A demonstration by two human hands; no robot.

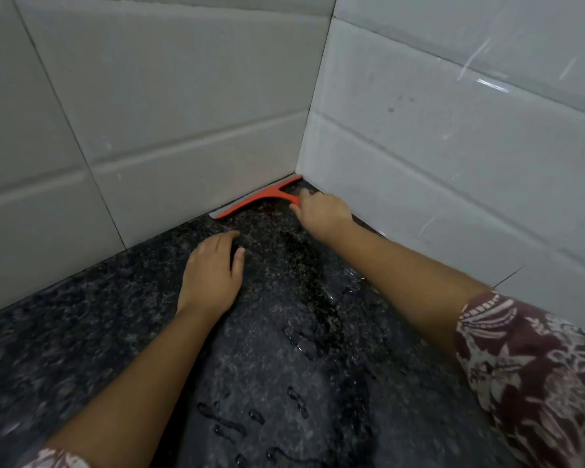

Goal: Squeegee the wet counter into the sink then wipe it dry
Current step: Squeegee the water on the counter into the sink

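the orange squeegee [255, 199] sits deep in the far corner of the counter [81, 332]. its grey blade edge lies along the foot of the back wall [169, 106], and its right tip reaches the seam where the side wall [453, 136] meets it. from my end i see the right hand [321, 212] curled round the short handle, just beside the side wall's bottom edge. the left hand [213, 268] lies flat on the dark speckled stone to the left of the handle, palm down, fingers straight and pointing toward the blade. it holds nothing and is near the blade but apart from it. between the two forearms a wet streak [318, 298] runs from the blade toward me, with beads of water [227, 423] scattered nearer the bottom of the view. left of the left arm the stone spreads wide along the back wall. a patterned maroon sleeve [537, 366] covers the right upper arm.
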